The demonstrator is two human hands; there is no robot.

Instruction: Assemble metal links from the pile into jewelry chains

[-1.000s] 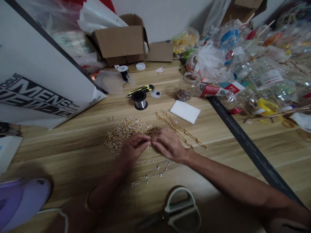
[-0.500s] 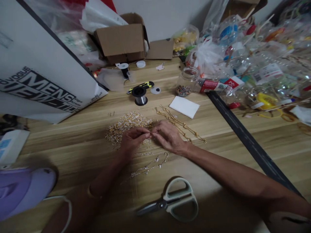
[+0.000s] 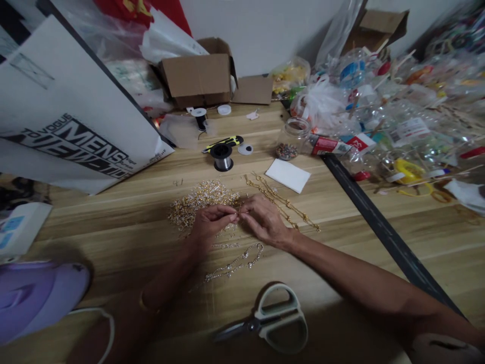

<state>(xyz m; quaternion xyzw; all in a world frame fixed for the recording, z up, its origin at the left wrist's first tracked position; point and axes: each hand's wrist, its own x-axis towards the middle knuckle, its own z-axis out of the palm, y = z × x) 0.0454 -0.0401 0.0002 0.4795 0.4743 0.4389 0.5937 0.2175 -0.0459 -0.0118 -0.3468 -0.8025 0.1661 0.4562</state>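
My left hand (image 3: 212, 222) and my right hand (image 3: 265, 220) meet at their fingertips, both pinched closed. Whatever lies between the fingers is too small to make out. Just behind and left of them spreads a heap of small gold and silver jewellery pieces (image 3: 200, 199). Gold chains (image 3: 290, 205) lie stretched out beyond my right hand. Nearer to me, a silver chain (image 3: 231, 265) with little charms rests in a loop on the wooden table (image 3: 341, 263). A shorter silver chain piece (image 3: 226, 245) lies just below my fingers.
Large scissors (image 3: 273, 318) lie at the front. Behind my hands are a wire spool (image 3: 222, 157), a yellow-black cutter knife (image 3: 223, 143), a folded white paper (image 3: 288, 175) and a bead jar (image 3: 291, 139). A purple iron (image 3: 45, 298) stands left; plastic bottles (image 3: 413, 126) pile up right.
The view has tilted slightly, so everything sits a little lower in the picture. Both hands keep their pinch together over the same spot.
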